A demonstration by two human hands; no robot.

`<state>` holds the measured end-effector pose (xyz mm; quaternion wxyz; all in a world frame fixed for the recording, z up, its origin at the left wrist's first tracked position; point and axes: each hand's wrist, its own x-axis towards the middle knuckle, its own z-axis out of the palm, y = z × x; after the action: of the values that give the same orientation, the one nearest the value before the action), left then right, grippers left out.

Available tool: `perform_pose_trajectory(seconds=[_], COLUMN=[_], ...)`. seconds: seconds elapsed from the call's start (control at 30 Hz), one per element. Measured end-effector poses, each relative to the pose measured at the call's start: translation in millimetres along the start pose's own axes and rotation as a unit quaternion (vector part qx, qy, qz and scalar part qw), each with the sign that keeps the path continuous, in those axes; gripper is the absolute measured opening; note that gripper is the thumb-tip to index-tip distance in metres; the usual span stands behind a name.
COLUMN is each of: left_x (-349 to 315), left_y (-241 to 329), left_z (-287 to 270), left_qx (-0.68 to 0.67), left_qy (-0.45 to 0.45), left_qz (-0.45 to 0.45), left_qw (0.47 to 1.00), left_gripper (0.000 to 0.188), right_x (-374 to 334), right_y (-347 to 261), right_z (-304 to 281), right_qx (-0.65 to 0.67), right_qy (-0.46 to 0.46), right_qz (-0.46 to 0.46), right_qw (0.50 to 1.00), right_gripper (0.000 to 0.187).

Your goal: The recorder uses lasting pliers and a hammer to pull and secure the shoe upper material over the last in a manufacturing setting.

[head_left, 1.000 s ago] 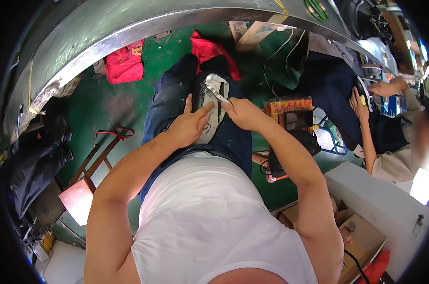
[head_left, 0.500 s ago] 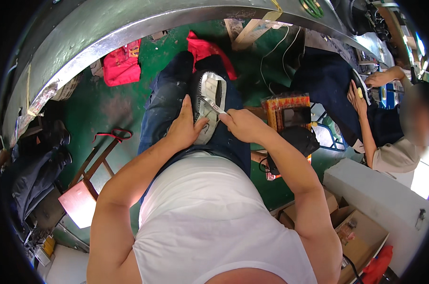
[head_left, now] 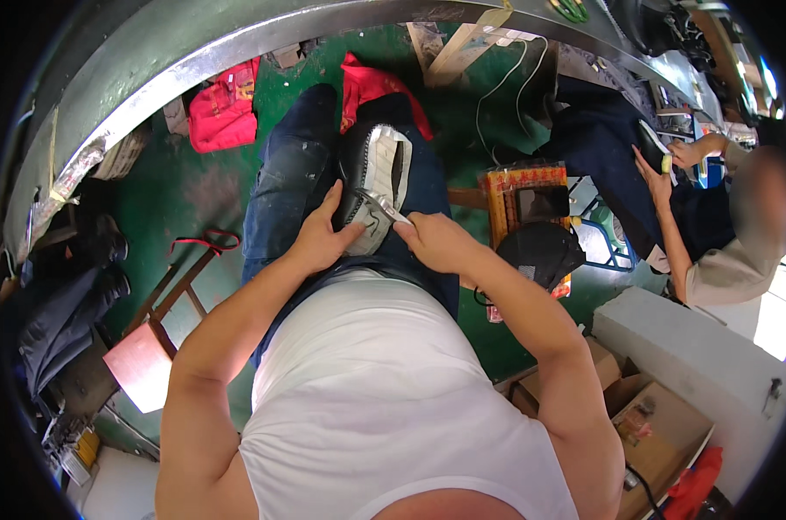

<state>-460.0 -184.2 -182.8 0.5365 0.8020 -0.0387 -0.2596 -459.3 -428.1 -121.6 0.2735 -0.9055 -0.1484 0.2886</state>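
Across my thighs lies a dark shoe (head_left: 382, 160) with a pale, whitish covering over its middle and a stitched edge around it. My left hand (head_left: 328, 236) grips its left side, fingers stretched along the edge and thumb over the pale part. In my right hand (head_left: 436, 243) is a silver metal tool with a curved head (head_left: 377, 201); its exact kind is unclear. The tool's head rests at the lower part of the shoe, close to my left thumb. My right fist hides most of its handle.
A metal bench edge (head_left: 263, 48) curves across the far side. To the right, a co-worker (head_left: 705, 234) holds another shoe (head_left: 653, 143). A black cap (head_left: 540, 256) lies beside my right arm, cardboard boxes (head_left: 670, 425) behind it. A wooden stool (head_left: 141, 355) stands left.
The tool and my right hand have moved down the shoe, toward my body. My left hand has shifted slightly lower and left. The co-worker's hands and shoe have moved a little.
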Motion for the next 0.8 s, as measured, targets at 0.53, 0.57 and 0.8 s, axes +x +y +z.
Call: perform_pose_trajectory(seconds=[0.53, 0.57, 0.8], left_x=[20.7, 28.2, 112.5], left_y=[157.3, 161.0, 118.7], left_z=[-106.2, -107.9, -68.2], left_qx=[-0.057, -0.107, -0.125], left_qy=[0.091, 0.048, -0.101], left_qz=[0.19, 0.244, -0.103], left_qw=[0.976, 0.963, 0.982], left_gripper=[0.067, 0.067, 0.06], right_x=[-15.2, -16.1, -24.2], right_y=[54.5, 54.0, 41.0], right_z=[21.3, 18.2, -3.9], right_qx=[0.535, 0.533, 0.492], right_qy=[0.107, 0.098, 0.034], right_qz=[0.159, 0.161, 0.079], right_qw=[0.823, 0.825, 0.866], right_gripper=[0.051, 0.05, 0.024])
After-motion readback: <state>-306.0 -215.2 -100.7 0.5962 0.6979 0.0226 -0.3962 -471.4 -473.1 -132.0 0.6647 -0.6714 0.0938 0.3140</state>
